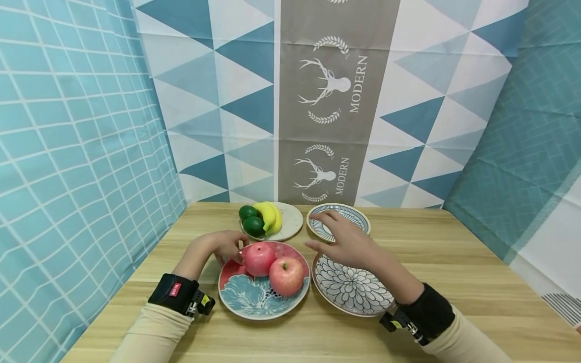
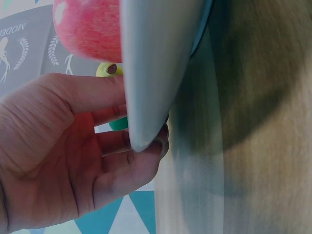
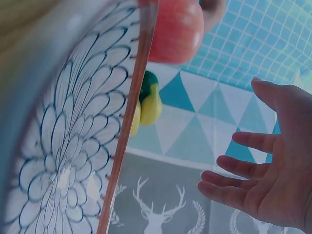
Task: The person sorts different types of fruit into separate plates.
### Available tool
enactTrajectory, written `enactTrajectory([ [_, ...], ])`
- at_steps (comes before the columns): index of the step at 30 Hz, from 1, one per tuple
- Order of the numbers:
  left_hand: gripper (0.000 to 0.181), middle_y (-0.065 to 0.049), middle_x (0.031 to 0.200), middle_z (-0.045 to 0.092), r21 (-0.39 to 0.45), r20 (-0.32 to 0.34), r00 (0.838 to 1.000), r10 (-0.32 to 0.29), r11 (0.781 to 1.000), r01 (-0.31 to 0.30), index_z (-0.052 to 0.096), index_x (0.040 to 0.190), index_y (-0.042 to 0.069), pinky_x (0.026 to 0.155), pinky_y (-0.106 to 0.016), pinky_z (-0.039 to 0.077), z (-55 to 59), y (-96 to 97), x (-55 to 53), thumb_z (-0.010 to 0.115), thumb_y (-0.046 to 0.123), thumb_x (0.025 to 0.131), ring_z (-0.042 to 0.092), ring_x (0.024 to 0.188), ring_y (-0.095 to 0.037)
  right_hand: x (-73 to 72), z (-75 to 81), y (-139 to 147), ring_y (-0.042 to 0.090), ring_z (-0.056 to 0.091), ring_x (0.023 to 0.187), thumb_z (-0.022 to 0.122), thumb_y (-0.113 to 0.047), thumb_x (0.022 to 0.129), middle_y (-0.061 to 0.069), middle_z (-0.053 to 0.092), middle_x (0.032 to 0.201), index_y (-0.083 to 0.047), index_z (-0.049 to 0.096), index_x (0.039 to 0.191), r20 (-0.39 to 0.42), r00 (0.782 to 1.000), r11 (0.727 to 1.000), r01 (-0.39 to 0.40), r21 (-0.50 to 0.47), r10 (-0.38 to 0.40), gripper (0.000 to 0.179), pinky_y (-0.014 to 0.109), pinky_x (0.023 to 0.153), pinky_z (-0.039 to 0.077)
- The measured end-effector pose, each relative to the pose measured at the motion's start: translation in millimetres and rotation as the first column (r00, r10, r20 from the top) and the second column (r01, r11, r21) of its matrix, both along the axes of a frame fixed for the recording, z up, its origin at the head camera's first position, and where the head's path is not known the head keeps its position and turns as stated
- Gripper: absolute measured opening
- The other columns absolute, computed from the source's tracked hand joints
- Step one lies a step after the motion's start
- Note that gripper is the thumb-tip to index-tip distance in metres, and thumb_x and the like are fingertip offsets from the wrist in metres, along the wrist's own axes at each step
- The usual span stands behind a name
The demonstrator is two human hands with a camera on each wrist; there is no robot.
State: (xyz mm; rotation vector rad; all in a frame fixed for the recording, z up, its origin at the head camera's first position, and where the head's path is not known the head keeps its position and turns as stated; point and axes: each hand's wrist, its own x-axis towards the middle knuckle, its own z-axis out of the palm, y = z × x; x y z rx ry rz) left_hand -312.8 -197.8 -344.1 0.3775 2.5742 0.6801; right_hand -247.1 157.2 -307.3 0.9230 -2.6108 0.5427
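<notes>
My left hand [image 1: 225,245] grips the left rim of a pink-and-blue plate [image 1: 242,301]. In the left wrist view, the thumb lies over the edge of that plate [image 2: 156,68] and the fingers curl beneath it. Two red apples [image 1: 287,276] sit on the plate, one close to my left fingertips. My right hand [image 1: 347,242], fingers spread and holding nothing, hovers over the far side of a white plate [image 1: 349,287] with a black petal pattern. The right wrist view shows that hand [image 3: 273,180] apart from the petal plate's brown rim [image 3: 127,122].
Behind stands a pale plate [image 1: 292,222] carrying yellow bananas [image 1: 271,218] and green fruits [image 1: 253,226], probably avocados or limes. A blue-striped plate [image 1: 361,220] lies at the back right, partly behind my right hand. Patterned cloth hangs around the wooden table [image 1: 436,272].
</notes>
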Motion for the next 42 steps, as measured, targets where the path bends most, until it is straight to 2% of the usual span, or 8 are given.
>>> enactTrajectory([
  [10, 0.024, -0.012, 0.106, 0.059, 0.003, -0.003, 1.000, -0.015, 1.000, 0.015, 0.064, 0.111, 0.011, 0.066, -0.039, 0.065, -1.0, -1.8, 0.2, 0.077, 0.004, 0.092, 0.065, 0.091, -0.024, -16.8, -3.8, 24, 0.037, 0.054, 0.137, 0.065, -0.057, 0.101, 0.015, 0.055, 0.150, -0.013, 0.055, 0.152, 0.002, 0.997, 0.997, 0.078, -0.010, -0.078, 0.068, 0.059, 0.111, 0.047],
  [17, 0.024, -0.013, 0.104, 0.059, 0.001, -0.005, 1.000, 0.005, 1.000, -0.005, 0.064, 0.110, 0.011, 0.066, -0.039, 0.065, -0.3, -3.4, 0.7, 0.077, 0.004, 0.092, 0.065, 0.090, -0.025, -22.9, -8.5, 43, 0.040, 0.057, 0.134, 0.067, -0.050, 0.102, 0.019, 0.056, 0.148, -0.010, 0.055, 0.151, 0.050, 0.984, 0.985, 0.171, -0.013, -0.170, 0.064, 0.060, 0.107, 0.050],
  [23, 0.023, -0.012, 0.103, 0.059, 0.010, -0.003, 1.000, -0.001, 1.000, 0.001, 0.064, 0.110, 0.011, 0.067, -0.040, 0.065, -0.8, -3.4, 0.6, 0.077, 0.003, 0.092, 0.065, 0.090, -0.026, -24.0, -14.2, 58, 0.042, 0.061, 0.125, 0.068, -0.044, 0.102, 0.023, 0.060, 0.142, -0.007, 0.058, 0.147, 0.071, 0.968, 0.971, 0.238, 0.020, -0.239, 0.059, 0.061, 0.100, 0.053],
  [32, 0.024, -0.013, 0.104, 0.060, 0.015, -0.008, 1.000, -0.002, 1.000, 0.002, 0.064, 0.110, 0.011, 0.067, -0.041, 0.065, 1.4, -4.7, 2.2, 0.076, 0.002, 0.091, 0.065, 0.090, -0.026, -26.9, -17.3, 73, 0.032, 0.067, 0.101, 0.068, -0.041, 0.103, 0.020, 0.065, 0.129, -0.003, 0.063, 0.140, 0.089, 0.965, 0.969, 0.248, 0.021, -0.249, 0.053, 0.048, 0.082, 0.059],
  [37, 0.025, -0.013, 0.106, 0.059, 0.018, 0.002, 1.000, 0.001, 1.000, -0.001, 0.065, 0.112, 0.011, 0.068, -0.041, 0.065, -0.1, 0.2, 3.3, 0.076, 0.003, 0.092, 0.065, 0.092, -0.026, -26.1, -24.6, 84, 0.031, 0.069, 0.097, 0.070, -0.038, 0.102, 0.022, 0.066, 0.131, 0.000, 0.065, 0.136, 0.062, 0.968, 0.970, 0.243, 0.018, -0.244, 0.051, 0.050, 0.083, 0.059],
  [42, 0.026, -0.013, 0.106, 0.059, 0.015, 0.000, 1.000, 0.003, 1.000, -0.003, 0.064, 0.112, 0.011, 0.068, -0.041, 0.065, -0.7, -0.2, 5.1, 0.077, 0.002, 0.091, 0.065, 0.092, -0.026, -25.0, -27.0, 87, 0.034, 0.068, 0.102, 0.070, -0.038, 0.102, 0.021, 0.068, 0.129, -0.001, 0.067, 0.133, 0.059, 0.966, 0.968, 0.249, 0.024, -0.250, 0.049, 0.052, 0.085, 0.059],
])
